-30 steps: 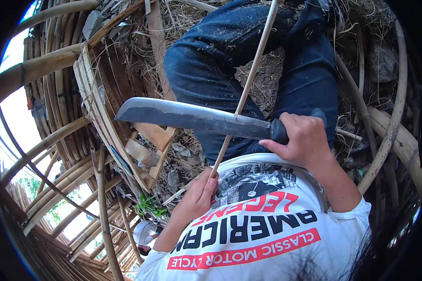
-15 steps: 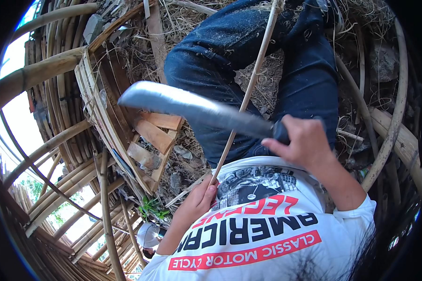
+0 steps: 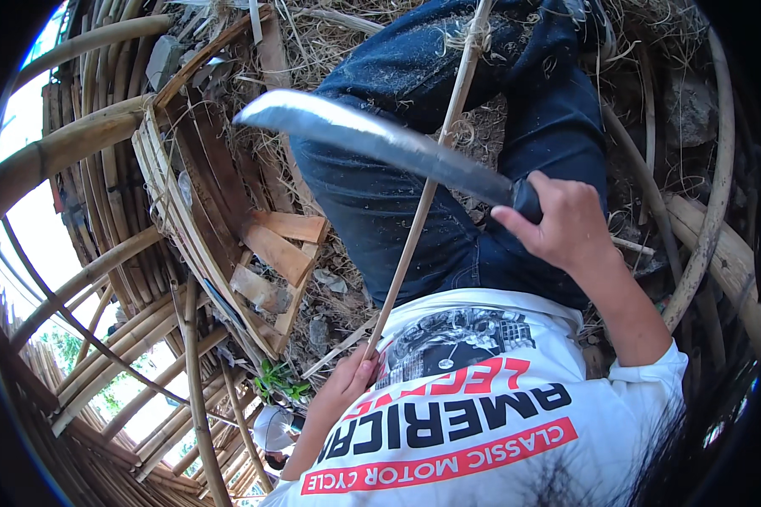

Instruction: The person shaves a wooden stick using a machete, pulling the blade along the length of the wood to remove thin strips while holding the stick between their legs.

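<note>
A machete with a dark handle and a broad, curved blade (image 3: pixel 372 139) is gripped in my right hand (image 3: pixel 566 224), thumb along the handle. Its blade points left and lies across a long, thin bamboo strip (image 3: pixel 410 241). Down by my waist, my left hand (image 3: pixel 347 380) closes around the strip's near end. From there the strip slants up and away over my lap, past my dark jeans (image 3: pixel 380 211). Curled shavings (image 3: pixel 475 38) cling to its far part.
Left of me stand a bundle of split bamboo strips (image 3: pixel 173 207) and some short wooden boards (image 3: pixel 283 245). Bamboo poles (image 3: pixel 68 152) frame the left side. Thick bamboo (image 3: pixel 723 245) lies at right. A person in white (image 3: pixel 273 429) is partly visible at lower left.
The machete and my right hand have moved away from my body, up along the strip. My left hand has shifted slightly nearer and to the left, still holding the strip.
</note>
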Demonstrator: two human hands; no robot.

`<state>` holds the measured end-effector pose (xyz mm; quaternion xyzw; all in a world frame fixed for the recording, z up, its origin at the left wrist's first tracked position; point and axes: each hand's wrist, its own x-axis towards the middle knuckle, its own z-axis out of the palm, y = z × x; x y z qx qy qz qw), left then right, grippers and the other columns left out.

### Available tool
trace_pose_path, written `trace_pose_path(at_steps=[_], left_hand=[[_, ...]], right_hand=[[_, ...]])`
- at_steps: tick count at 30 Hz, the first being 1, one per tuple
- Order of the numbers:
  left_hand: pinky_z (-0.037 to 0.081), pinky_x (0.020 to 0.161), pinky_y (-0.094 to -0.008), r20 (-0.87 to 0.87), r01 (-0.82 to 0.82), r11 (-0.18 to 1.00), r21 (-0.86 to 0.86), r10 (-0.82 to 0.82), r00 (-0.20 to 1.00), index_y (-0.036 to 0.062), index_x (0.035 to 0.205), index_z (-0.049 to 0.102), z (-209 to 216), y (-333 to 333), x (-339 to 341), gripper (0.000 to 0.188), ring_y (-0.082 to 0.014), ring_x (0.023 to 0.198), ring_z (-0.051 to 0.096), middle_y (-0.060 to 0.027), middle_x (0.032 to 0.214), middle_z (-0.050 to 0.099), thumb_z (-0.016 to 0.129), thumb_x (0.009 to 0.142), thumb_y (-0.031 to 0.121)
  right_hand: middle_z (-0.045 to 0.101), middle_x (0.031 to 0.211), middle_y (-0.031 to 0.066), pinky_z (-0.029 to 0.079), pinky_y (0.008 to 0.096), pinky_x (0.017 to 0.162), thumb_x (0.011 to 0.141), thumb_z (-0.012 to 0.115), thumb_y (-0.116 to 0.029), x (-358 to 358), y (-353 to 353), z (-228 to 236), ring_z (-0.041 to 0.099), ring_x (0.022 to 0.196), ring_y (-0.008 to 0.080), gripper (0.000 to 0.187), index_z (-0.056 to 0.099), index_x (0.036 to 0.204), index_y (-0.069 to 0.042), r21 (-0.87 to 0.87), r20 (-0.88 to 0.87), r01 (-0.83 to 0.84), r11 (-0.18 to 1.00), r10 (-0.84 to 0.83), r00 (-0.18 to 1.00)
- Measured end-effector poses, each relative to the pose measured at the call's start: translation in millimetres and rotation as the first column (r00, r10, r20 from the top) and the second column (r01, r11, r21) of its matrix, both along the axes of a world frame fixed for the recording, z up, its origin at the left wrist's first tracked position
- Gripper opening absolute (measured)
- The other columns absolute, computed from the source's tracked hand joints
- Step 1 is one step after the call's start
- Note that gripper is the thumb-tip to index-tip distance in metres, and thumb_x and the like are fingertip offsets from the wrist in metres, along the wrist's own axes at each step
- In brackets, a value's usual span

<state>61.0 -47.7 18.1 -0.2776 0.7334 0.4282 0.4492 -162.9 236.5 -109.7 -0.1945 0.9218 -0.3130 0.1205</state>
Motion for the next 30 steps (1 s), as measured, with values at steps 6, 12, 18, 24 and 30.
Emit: trace_pose_path(at_steps=[6, 12, 18, 24, 30], left_hand=[[0.043, 0.076, -0.0372, -0.021, -0.001, 0.999, 0.036, 0.001, 1.000, -0.0028, 0.111, 0.050, 0, -8, 8, 0.038, -0.0290, 0.077, 0.053, -0.0166, 0.084, 0.056, 0.037, 0.103, 0.032], [0.044, 0.076, -0.0371, 0.020, -0.001, 1.000, 0.018, 0.000, 1.000, -0.0022, 0.112, 0.050, -5, -13, 20, 0.037, -0.0286, 0.078, 0.054, -0.0169, 0.086, 0.057, 0.038, 0.103, 0.031], [0.043, 0.078, -0.0371, 0.006, -0.012, 1.000, 0.026, 0.012, 1.000, -0.0011, 0.112, 0.051, -1, -5, 7, 0.036, -0.0296, 0.080, 0.054, -0.0173, 0.087, 0.057, 0.038, 0.103, 0.031], [0.044, 0.078, -0.0392, 0.003, 0.130, 0.990, 0.054, -0.131, 0.991, -0.0008, 0.112, 0.051, -6, -16, 23, 0.039, -0.0348, 0.081, 0.057, -0.0194, 0.089, 0.059, 0.038, 0.103, 0.035], [0.045, 0.080, -0.0397, -0.010, 0.031, 0.996, 0.079, -0.030, 0.999, -0.0009, 0.118, 0.050, -8, -10, 12, 0.040, -0.0355, 0.086, 0.059, -0.0210, 0.092, 0.061, 0.038, 0.103, 0.034]], right_hand=[[0.061, 0.056, 0.0157, 0.051, 0.0412, 0.050, 0.082, 0.065, -0.059, -18, 0, -4, 0.064, 0.053, 0.0321, 0.056, 0.057, 0.068, -0.005, 0.065, -0.047, -0.009, 0.998, 0.012, 0.999], [0.061, 0.056, 0.0154, 0.050, 0.0412, 0.050, 0.081, 0.065, -0.061, -11, -5, -1, 0.063, 0.051, 0.0327, 0.058, 0.057, 0.069, -0.005, 0.083, -0.025, -0.036, 0.996, 0.038, 0.999], [0.061, 0.056, 0.0130, 0.049, 0.0377, 0.048, 0.081, 0.062, -0.065, -37, 4, -15, 0.065, 0.053, 0.0282, 0.061, 0.059, 0.068, -0.006, 0.122, -0.127, 0.001, 0.992, 0.014, 0.992], [0.060, 0.055, 0.0140, 0.049, 0.0376, 0.048, 0.081, 0.062, -0.065, -25, -4, 5, 0.063, 0.050, 0.0292, 0.061, 0.059, 0.068, -0.005, 0.099, -0.100, -0.103, 0.990, 0.113, 0.989], [0.061, 0.057, 0.0151, 0.051, 0.0405, 0.052, 0.081, 0.061, -0.067, -40, 1, -10, 0.065, 0.054, 0.0313, 0.063, 0.061, 0.071, -0.004, 0.152, -0.120, 0.030, 0.988, -0.012, 0.993]])
